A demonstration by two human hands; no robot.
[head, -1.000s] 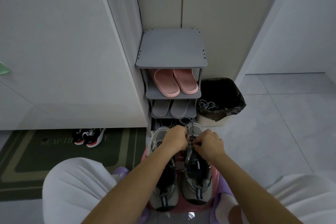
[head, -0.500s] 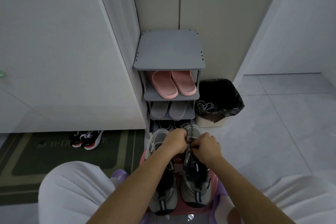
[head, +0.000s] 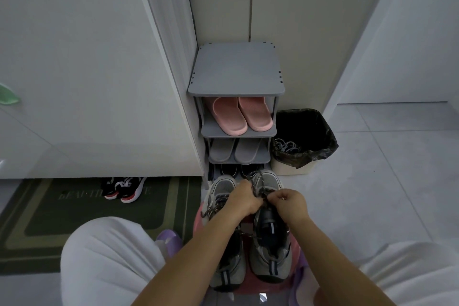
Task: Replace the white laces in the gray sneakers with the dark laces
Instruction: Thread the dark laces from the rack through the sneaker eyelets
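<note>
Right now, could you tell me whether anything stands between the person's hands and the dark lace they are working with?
Nothing visible does. The left hand and the right hand both grip the dark lace directly, above the front half of one gray sneaker, with no other object between them.

Two hands are counted, a left hand (head: 244, 200) and a right hand (head: 289, 202), with one dark lace (head: 254, 184) pinched in the fingers (head: 277, 197) and two gray sneakers (head: 270, 256) beneath them. Beyond the fingers one shoe rack (head: 236, 69) is seen, holding two pink slippers (head: 229, 117) and two gray slippers (head: 222, 151). One bin (head: 323, 126) is counted to the fingers' right; one mat (head: 74, 211) and two black sneakers (head: 123, 187) to their left.
</note>
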